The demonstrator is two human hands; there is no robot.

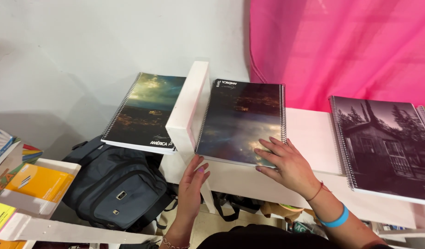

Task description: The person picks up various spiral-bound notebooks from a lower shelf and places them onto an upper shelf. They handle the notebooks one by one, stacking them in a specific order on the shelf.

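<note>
A dark spiral notebook with a night-sky cover lies on the white shelf, its spiral on the right side. My right hand rests flat on its near right corner, fingers spread. My left hand touches the notebook's near left corner and the shelf's front edge, fingers together and holding nothing. A second spiral notebook with a cloudy night cover lies left of the white upright divider. A third notebook showing a wooden cabin lies at the right end of the shelf.
A dark blue bag sits under the left notebook. Yellow books and other colourful books fill a white rack at the left. A pink cloth hangs behind the shelf, beside a white wall.
</note>
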